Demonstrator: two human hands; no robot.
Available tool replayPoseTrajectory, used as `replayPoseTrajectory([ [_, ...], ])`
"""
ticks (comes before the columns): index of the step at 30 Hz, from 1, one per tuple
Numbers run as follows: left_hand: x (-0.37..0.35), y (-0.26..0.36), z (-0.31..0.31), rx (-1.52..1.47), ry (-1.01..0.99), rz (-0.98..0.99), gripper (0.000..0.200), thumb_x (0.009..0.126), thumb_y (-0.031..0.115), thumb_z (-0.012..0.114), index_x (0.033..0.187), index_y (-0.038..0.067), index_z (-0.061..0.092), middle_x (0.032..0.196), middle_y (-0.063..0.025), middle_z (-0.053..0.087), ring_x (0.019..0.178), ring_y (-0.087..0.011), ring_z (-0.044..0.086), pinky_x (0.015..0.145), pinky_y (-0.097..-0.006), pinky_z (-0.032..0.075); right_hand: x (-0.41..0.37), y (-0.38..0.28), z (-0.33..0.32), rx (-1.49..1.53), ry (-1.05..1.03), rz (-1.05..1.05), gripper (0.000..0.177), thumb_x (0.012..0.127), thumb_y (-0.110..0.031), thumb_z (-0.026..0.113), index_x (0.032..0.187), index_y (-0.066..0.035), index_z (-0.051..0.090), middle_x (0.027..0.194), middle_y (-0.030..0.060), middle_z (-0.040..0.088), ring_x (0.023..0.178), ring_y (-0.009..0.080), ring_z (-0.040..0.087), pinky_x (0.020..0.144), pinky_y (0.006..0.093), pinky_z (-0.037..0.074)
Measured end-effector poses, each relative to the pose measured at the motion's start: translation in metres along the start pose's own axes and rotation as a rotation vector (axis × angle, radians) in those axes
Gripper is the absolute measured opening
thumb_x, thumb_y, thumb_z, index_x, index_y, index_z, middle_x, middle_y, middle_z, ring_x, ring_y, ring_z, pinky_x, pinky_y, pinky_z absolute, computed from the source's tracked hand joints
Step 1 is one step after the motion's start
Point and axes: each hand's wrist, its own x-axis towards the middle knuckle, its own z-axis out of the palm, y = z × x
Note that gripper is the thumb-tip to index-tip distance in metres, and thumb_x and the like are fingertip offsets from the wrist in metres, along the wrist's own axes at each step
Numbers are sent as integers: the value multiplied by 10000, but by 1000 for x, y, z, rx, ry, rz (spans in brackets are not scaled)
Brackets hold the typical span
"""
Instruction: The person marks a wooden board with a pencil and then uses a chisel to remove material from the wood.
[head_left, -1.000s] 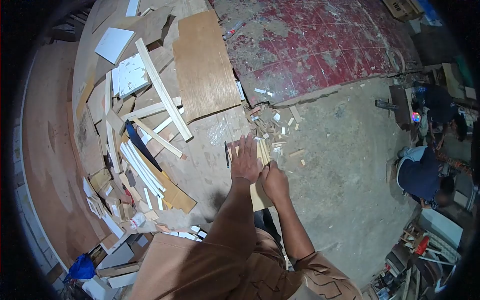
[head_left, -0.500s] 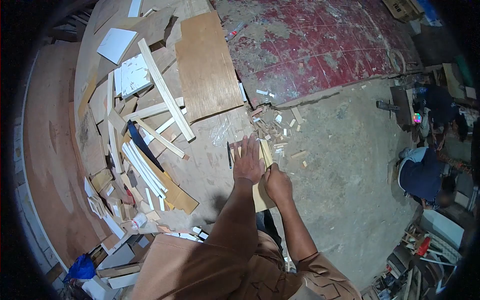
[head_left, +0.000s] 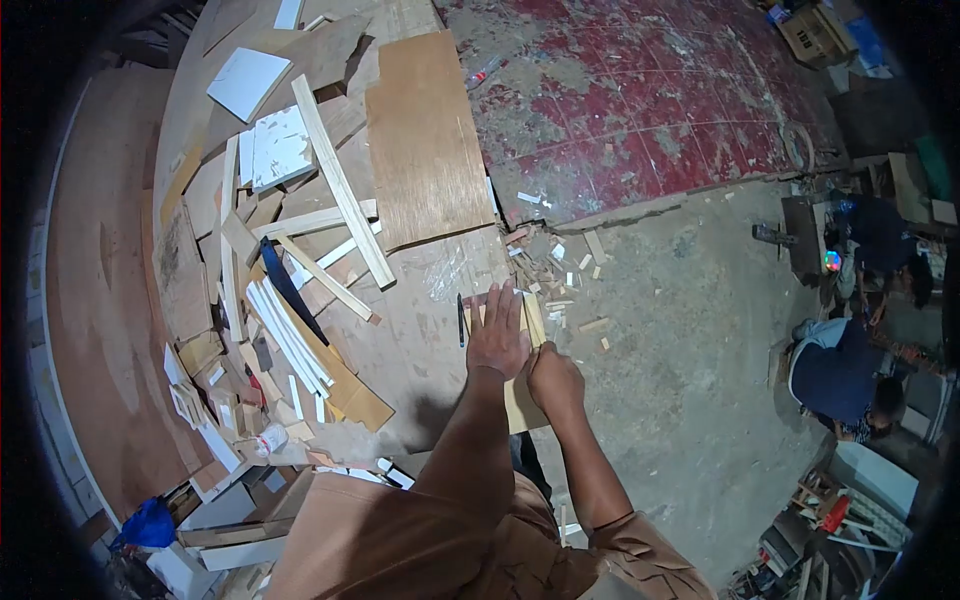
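Lying flat with its fingers extended, the left hand (head_left: 497,330) rests open on a pale board (head_left: 522,408) at the edge of the littered worktable (head_left: 400,355), clasping nothing. Just beside it, the right hand (head_left: 556,382) is curled into a fist against the board's right side; from where I stand, its own fingers hide whatever may be inside, so I cannot tell what it holds. A narrow yellowish strip (head_left: 536,322) runs ahead of that fist, close by the left fingers. On the other side of the left hand lies a slim dark pen-like stick (head_left: 461,320), near but not touched. Beyond the hands, a brown plywood sheet (head_left: 430,140) lies across the table, with a bundle of white strips (head_left: 288,335) and a long dark curved piece (head_left: 288,290) over to the left. Small wood offcuts (head_left: 565,270) are scattered on the concrete floor (head_left: 680,340) near the table's edge, and well apart, off to the right, a person in a dark top (head_left: 835,370) bends low.
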Motion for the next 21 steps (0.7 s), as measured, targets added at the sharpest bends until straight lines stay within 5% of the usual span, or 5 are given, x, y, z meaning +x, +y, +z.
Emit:
replayPoseTrajectory([
  [13, 4, 0, -2, 119, -51, 2, 754, 933, 356, 479, 1526, 48, 130, 1609, -113, 78, 1491, -274, 60, 1186, -527, 67, 29, -12, 9, 30, 43, 0, 318, 948, -254, 472, 927, 23, 626, 840, 305, 657, 835, 466, 655, 753, 540, 513],
  [15, 5, 3, -10, 333, -180, -9, 760, 934, 356, 483, 1528, 48, 122, 1611, -112, 64, 1492, -274, 59, 1186, -529, 66, 38, -11, 17, 17, 42, -50, 341, 966, -255, 429, 952, 33, 611, 867, 285, 670, 833, 447, 667, 729, 530, 526],
  [21, 3, -1, 1, 104, -57, 2, 778, 910, 351, 497, 1523, 39, 135, 1601, -131, 112, 1486, -296, 87, 1181, -551, 70, 20, -6, 10, 51, 23, 19, 302, 947, -217, 445, 953, 32, 615, 871, 289, 666, 835, 450, 663, 732, 535, 524],
])
